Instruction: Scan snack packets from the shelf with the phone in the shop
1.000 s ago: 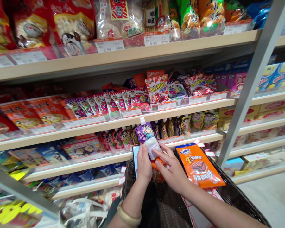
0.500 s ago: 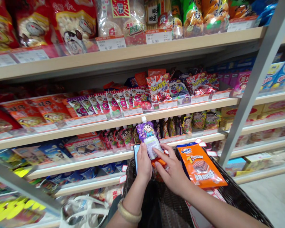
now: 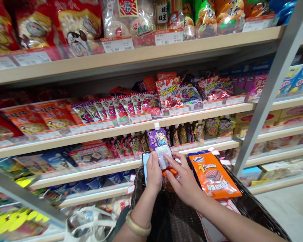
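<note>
A purple and silver jelly pouch [image 3: 159, 138] with a white spout cap stands tilted in front of my chest. My left hand [image 3: 154, 173] is closed on its lower left side, thumb across the front. Behind that hand a phone [image 3: 145, 164] with a lit screen shows partly; whether the hand grips it too, I cannot tell. My right hand [image 3: 183, 178] has its fingers apart, the index fingertip resting on the pouch's printed panel. Right of it, an orange Ovaltine wafer bag [image 3: 214, 174] lies on the dark wicker basket [image 3: 255, 211].
Shelves with wooden edges [image 3: 141, 126] run across in front, holding gummy bags [image 3: 150, 103], similar spouted pouches [image 3: 135, 144] and larger snack bags [image 3: 78, 28]. A metal post [image 3: 266, 90] slants at the right. A white bag [image 3: 88, 223] is at the lower left.
The pouch has shifted slightly to the right and tilted a little more upright in my left hand. My right index finger stays against its lower front.
</note>
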`<state>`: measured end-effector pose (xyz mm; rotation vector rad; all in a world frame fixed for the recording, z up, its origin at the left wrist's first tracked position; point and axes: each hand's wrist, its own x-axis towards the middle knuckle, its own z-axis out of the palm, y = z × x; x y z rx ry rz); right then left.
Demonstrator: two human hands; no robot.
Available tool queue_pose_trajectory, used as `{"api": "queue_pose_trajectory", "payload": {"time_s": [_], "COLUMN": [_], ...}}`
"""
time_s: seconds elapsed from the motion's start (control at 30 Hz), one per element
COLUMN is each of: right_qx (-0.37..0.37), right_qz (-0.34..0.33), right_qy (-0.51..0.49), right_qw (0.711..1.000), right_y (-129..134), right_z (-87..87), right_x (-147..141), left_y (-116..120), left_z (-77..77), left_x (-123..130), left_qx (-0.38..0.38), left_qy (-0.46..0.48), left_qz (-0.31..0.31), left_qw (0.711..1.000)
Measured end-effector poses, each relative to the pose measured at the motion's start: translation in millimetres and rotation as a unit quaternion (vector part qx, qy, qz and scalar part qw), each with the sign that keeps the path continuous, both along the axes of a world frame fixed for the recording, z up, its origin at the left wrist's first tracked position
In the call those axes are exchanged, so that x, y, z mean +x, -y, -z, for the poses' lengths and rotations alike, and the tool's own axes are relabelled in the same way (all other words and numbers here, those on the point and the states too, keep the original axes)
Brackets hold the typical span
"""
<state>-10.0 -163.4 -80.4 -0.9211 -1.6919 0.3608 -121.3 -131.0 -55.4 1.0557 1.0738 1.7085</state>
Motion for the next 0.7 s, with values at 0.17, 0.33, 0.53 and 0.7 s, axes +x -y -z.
{"api": "queue_pose_trajectory", "payload": {"time_s": [0.17, 0.33, 0.53, 0.7], "right_qx": [0.001, -0.001, -0.006, -0.012], "right_qz": [0.005, 0.003, -0.006, -0.008], "right_qy": [-0.001, 0.003, 0.001, 0.002], "right_qw": [1.0, 1.0, 1.0, 1.0], "right_y": [0.1, 0.0, -0.9, -0.5], "right_z": [0.5, 0.9, 0.9, 0.5], "right_x": [0.6, 0.8, 0.8, 1.2], "left_y": [-0.5, -0.4, 0.1, -0.2], "left_z": [-0.1, 0.0, 0.8, 0.3], "left_x": [0.5, 0.5, 0.2, -0.1], "left_qx": [0.003, 0.002, 0.001, 0.004], "left_qy": [-0.011, -0.014, -0.01, -0.012], "left_qz": [-0.001, -0.009, -0.006, -0.005], "left_qw": [1.0, 1.0, 1.0, 1.0]}}
